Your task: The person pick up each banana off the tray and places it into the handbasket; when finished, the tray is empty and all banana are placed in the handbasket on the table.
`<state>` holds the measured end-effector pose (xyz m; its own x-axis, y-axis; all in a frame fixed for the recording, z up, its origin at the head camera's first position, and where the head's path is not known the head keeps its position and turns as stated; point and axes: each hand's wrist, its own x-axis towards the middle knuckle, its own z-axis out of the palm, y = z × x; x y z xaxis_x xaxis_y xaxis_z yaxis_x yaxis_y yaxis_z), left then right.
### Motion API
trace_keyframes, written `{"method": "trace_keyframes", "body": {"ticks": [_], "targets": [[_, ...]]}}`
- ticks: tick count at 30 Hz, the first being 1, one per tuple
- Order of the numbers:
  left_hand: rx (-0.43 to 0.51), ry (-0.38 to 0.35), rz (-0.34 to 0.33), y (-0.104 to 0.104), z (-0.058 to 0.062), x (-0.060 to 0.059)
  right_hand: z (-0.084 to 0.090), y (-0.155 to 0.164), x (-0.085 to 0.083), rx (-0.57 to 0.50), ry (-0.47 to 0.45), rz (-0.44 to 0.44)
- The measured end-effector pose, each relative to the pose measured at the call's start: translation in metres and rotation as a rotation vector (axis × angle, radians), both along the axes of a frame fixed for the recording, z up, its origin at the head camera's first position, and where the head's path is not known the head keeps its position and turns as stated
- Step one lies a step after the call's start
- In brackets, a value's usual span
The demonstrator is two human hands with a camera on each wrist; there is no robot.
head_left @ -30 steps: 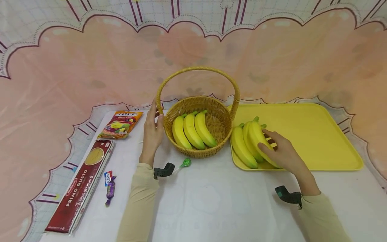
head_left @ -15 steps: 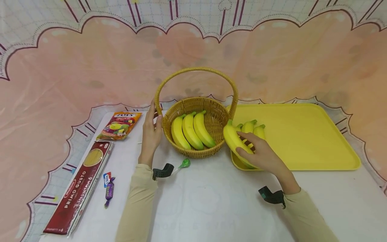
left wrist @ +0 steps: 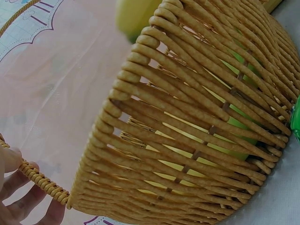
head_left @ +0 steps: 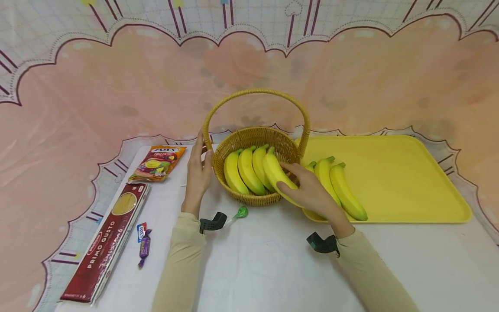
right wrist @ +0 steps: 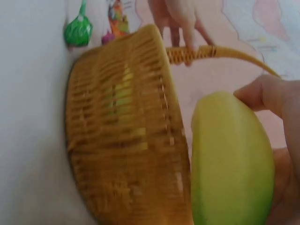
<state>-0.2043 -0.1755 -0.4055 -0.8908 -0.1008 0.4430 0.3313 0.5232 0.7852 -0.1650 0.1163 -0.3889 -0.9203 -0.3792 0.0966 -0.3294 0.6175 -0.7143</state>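
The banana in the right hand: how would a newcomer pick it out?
Find the wicker basket at the table's centre, beside the yellow tray. Over its right rim the right hand grips one banana. The other bananas lie untouched in the basket or on the tray.

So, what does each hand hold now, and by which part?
The right hand grips a yellow banana around its lower half, over the woven wicker basket. The left hand holds the basket's handle at its base.

Basket (head_left: 255,173) holds bananas (head_left: 243,171) — tray (head_left: 393,173) to its right, pasta box (head_left: 105,242) far left.
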Motion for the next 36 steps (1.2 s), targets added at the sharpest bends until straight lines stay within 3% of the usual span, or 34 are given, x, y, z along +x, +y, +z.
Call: {"method": "trace_keyframes", "body": {"ticks": [11,19,30,36], "targets": [[-0.01,-0.012,-0.012,0.003,0.003,-0.001,0.01,-0.05,-0.024,-0.004,0.009,-0.038],[-0.025,-0.009,-0.001,0.001,0.003,0.001,0.009,-0.086,-0.042,0.041,-0.049,-0.043],[-0.006,-0.008,-0.003,-0.001,0.001,0.001,-0.002,-0.126,-0.053,0.13,-0.134,-0.063],[-0.013,-0.013,0.0,-0.001,0.002,-0.001,-0.005,-0.135,-0.056,0.151,-0.112,-0.055]]}}
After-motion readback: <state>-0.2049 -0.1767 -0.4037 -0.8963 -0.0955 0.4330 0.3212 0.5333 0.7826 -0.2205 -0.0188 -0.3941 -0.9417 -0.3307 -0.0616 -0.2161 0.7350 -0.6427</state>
